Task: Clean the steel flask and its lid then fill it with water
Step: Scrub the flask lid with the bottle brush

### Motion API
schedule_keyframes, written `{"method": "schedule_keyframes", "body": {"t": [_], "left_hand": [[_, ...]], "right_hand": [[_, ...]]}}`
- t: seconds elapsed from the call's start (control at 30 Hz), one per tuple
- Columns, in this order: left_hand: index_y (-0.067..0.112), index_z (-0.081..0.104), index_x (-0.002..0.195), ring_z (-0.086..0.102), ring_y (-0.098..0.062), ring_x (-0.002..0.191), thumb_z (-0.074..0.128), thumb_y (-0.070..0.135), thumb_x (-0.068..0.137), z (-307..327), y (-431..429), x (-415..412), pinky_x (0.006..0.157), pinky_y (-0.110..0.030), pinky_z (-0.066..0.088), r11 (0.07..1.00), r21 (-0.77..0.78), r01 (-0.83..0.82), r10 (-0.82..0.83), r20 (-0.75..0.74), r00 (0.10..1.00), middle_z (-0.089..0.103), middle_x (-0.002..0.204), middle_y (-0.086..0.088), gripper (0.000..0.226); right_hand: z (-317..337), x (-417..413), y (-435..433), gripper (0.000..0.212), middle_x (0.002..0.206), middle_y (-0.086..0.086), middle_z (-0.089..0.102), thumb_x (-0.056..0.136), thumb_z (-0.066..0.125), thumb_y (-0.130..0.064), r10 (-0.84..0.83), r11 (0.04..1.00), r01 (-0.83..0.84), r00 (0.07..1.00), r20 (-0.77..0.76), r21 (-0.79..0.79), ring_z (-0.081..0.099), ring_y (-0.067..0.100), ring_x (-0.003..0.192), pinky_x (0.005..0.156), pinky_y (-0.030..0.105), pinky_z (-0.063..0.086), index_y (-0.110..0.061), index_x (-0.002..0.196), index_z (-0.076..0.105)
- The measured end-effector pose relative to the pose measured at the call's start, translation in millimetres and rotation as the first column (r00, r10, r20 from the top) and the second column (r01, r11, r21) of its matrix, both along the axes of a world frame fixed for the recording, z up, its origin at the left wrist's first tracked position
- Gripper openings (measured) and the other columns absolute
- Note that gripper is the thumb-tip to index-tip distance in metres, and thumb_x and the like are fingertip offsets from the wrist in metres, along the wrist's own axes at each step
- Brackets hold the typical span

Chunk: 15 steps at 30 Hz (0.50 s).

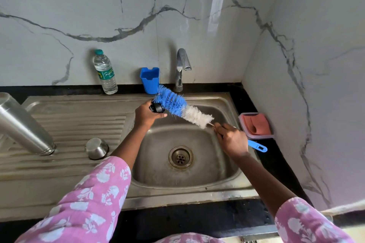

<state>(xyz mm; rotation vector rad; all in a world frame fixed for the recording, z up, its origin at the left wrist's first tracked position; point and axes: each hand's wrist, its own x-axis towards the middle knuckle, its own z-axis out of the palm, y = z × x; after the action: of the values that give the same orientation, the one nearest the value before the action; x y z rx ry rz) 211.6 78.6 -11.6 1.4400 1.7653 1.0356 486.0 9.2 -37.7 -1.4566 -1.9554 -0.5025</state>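
My left hand grips a small black flask lid over the back left of the sink basin. My right hand holds the handle of a blue and white bottle brush, whose blue bristles press against the lid. The brush's blue handle end sticks out behind my right hand. The steel flask stands upside down, mouth on the ribbed drainboard at the left. A small steel cup lies inverted beside it.
A chrome tap stands behind the basin, no water running. A blue holder and a plastic water bottle stand by the marble wall. A container with a pink sponge sits on the black counter at the right.
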Motion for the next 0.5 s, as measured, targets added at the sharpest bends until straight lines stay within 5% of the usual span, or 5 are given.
{"method": "schedule_keyframes", "body": {"t": [0.23,0.5], "left_hand": [[0.005,0.058,0.126,0.059,-0.018,0.098,0.085,0.008,0.063,7,3,-3,0.083,-0.018,0.039,1.000,-0.021,-0.010,0.008,-0.102,0.995,0.066,0.115,-0.014,0.068],[0.006,0.058,0.125,0.062,-0.029,0.104,0.087,0.007,0.060,2,6,0,0.091,-0.030,0.046,0.998,-0.024,-0.061,0.058,-0.119,0.991,0.066,0.112,-0.018,0.071]], "right_hand": [[-12,21,-8,0.027,0.054,0.000,0.055,0.087,0.051,-0.025,0.020,0.998,-0.026,0.995,0.100,0.054,0.052,0.024,0.036,0.032,0.019,0.029,-0.017,0.075,0.074],[-11,2,-6,0.032,0.055,0.004,0.058,0.084,0.048,-0.023,-0.162,0.986,0.163,0.968,-0.194,-0.010,0.050,0.031,0.036,0.032,0.022,0.033,-0.012,0.062,0.069]]}}
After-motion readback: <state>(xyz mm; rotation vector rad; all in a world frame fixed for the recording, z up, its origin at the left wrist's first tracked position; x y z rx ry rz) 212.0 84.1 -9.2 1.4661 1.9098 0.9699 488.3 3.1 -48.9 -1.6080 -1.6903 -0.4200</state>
